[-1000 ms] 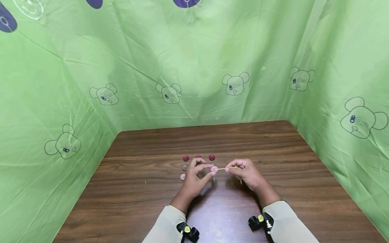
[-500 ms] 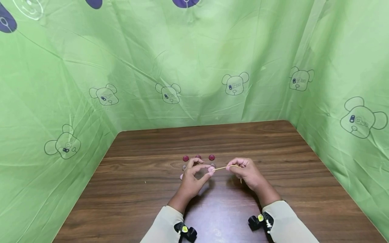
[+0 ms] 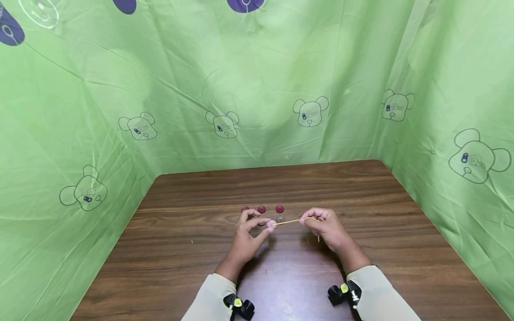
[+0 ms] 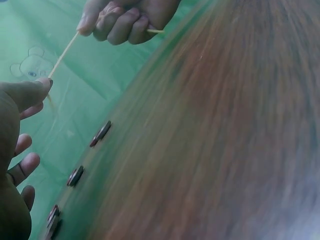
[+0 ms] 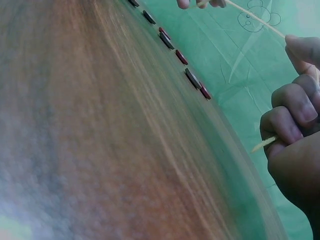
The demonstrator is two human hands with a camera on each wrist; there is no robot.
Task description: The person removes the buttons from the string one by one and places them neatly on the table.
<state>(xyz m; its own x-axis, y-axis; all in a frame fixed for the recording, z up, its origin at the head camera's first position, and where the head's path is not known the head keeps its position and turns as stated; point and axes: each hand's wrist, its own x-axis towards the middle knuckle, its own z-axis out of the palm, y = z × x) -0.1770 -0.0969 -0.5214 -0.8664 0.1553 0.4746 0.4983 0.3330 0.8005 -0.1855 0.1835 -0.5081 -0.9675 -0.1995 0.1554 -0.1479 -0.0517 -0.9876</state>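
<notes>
Between the thumb and index finger of my left hand (image 3: 246,237) a pale pink button (image 3: 271,223) is pinched above the table. A thin yellow cord (image 3: 288,222) runs nearly straight from the button to my right hand (image 3: 327,228). That hand pinches the cord between thumb and index finger. Its other fingers curl, and a cord end (image 5: 264,144) sticks out below them in the right wrist view. The left hand's remaining fingers stand spread apart. Behind the hands lie dark red buttons (image 3: 279,208) and a grey button (image 3: 280,219); the left hand partly covers others.
Everything lies on a brown wood-grain table (image 3: 385,223). A green curtain (image 3: 265,147) with bear-head prints encloses its back and sides. A tiny pale scrap (image 3: 192,241) lies left of the hands.
My left hand has moved left with the pink button, and more cord stretches between the two hands. The right hand has stayed almost in place, still pinching the cord.
</notes>
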